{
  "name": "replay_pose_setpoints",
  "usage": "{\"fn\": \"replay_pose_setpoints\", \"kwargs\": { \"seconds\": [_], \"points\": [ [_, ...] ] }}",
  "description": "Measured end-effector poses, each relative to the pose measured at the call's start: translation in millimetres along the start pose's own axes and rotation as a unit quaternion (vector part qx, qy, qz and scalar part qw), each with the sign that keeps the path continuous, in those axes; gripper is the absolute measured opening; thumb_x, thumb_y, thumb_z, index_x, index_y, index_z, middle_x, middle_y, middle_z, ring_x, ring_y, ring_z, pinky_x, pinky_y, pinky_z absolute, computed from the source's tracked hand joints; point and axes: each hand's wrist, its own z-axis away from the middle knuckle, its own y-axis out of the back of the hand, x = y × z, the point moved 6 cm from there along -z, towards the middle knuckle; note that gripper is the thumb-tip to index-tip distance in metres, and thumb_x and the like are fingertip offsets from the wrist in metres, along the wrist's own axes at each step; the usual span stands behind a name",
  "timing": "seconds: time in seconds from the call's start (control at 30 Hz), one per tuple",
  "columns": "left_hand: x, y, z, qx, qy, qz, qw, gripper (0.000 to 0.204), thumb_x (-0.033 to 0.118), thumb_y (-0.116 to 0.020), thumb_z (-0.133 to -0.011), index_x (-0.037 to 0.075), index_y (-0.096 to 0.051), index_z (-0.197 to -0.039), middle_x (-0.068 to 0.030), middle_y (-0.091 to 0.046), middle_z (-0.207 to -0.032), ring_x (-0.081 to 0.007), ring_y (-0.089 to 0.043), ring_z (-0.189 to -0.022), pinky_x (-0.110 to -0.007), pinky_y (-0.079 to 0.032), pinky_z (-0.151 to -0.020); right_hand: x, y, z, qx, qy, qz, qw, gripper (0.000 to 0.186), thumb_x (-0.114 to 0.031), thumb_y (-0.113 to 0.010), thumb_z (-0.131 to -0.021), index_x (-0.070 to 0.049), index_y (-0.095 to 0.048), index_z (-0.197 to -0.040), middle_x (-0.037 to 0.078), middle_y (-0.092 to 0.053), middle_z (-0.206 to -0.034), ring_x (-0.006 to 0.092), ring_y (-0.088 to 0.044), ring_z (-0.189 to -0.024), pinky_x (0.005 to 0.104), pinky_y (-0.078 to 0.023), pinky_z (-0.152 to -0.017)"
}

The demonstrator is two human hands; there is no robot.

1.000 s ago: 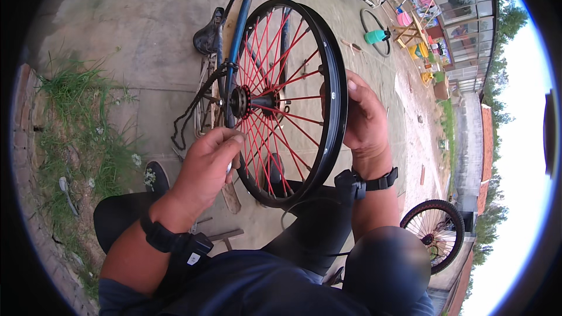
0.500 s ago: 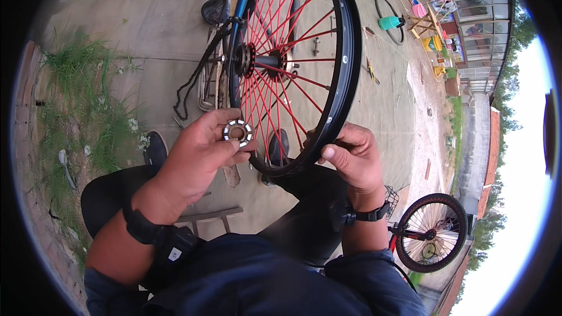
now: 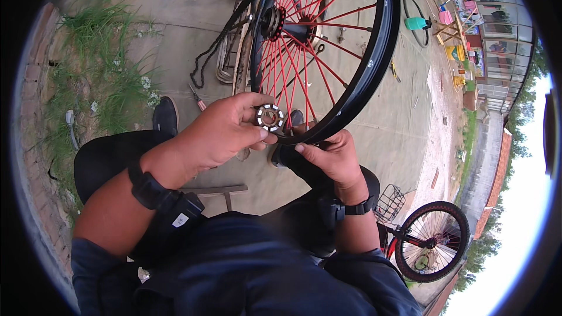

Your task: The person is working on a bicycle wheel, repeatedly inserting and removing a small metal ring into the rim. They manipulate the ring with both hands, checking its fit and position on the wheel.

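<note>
A bicycle wheel [image 3: 374, 61] with a black rim and red spokes stands in front of me, bare of a tyre. Between the thumb and fingers of my left hand [image 3: 219, 131] is a round, notched spoke wrench [image 3: 270, 117], held by the spokes at the rim's near lower edge. My right hand [image 3: 333, 158] pinches the rim just to the right of it, thumb on the near side and fingers partly hidden behind. The dark hub [image 3: 301, 29] sits at the wheel's centre. Whether the wrench is seated on a spoke nipple, I cannot tell.
A chain [image 3: 205, 61] hangs left of the wheel. A screwdriver [image 3: 198, 98] and pliers [image 3: 394, 71] lie on the concrete. Another bicycle wheel [image 3: 462, 240] shows at lower right. A turquoise bottle [image 3: 417, 23] lies farther off. Grass [image 3: 96, 47] grows at left.
My left hand has moved right and up with the spoke wrench, closer to my right hand. My right hand still pinches the rim. The whole view has shifted, with the wheel farther right.
</note>
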Motion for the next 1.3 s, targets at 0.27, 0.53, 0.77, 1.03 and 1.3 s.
{"fn": "replay_pose_setpoints", "kwargs": {
  "seconds": [0.27,0.53,0.77,1.03,1.3],
  "points": [
    [-12,1,-7,0.009,0.013,0.008,1.0,0.046,-0.007,-0.054,-0.096,0.001,-0.05,-0.14,-0.0075,-0.065,-0.12,-0.0184,-0.069,-0.104,-0.03,-0.056,-0.083,13,0,-7,-0.024,0.015,-0.002,1.0,0.014,0.004,-0.077,-0.088,0.0,-0.076,-0.101,-0.003,-0.069,-0.082,0.003,-0.059,-0.07,0.0207,-0.047,-0.061],
    [-22,4,-16,0.037,0.004,0.013,0.999,0.047,-0.008,-0.057,-0.094,0.004,-0.051,-0.14,-0.0042,-0.063,-0.115,-0.0174,-0.068,-0.103,-0.03,-0.055,-0.083,19,2,-13,-0.044,0.059,0.014,0.997,0.019,0.005,-0.079,-0.084,0.0,-0.076,-0.102,-0.001,-0.072,-0.087,0.0067,-0.062,-0.08,0.0243,-0.05,-0.071],
    [-19,7,-11,0.039,0.025,0.014,0.999,0.048,-0.005,-0.055,-0.097,0.003,-0.05,-0.144,-0.0067,-0.066,-0.121,-0.0193,-0.07,-0.108,-0.029,-0.056,-0.083,16,-1,-11,-0.039,0.022,-0.007,0.999,0.019,0.006,-0.079,-0.083,-0.001,-0.076,-0.101,0.004,-0.077,-0.097,0.0126,-0.067,-0.09,0.029,-0.052,-0.082],
    [-19,13,-9,0.076,0.041,0.063,0.994,0.043,0.002,-0.05,-0.103,0.003,-0.05,-0.146,-0.009,-0.065,-0.131,-0.0224,-0.068,-0.117,-0.037,-0.056,-0.098,21,0,-12,-0.029,0.018,-0.005,0.999,0.024,0.006,-0.08,-0.081,-0.001,-0.076,-0.103,0.005,-0.077,-0.098,0.0139,-0.068,-0.092,0.0293,-0.052,-0.085],
    [-29,21,-13,0.112,0.027,0.038,0.993,0.047,-0.004,-0.055,-0.097,0.002,-0.052,-0.143,-0.0074,-0.064,-0.128,-0.0162,-0.064,-0.114,-0.037,-0.055,-0.099,18,0,-16,-0.044,0.053,0.032,0.997,0.026,0.005,-0.081,-0.08,-0.001,-0.076,-0.104,0.005,-0.076,-0.101,0.0136,-0.068,-0.094,0.0288,-0.052,-0.086]
  ]
}}
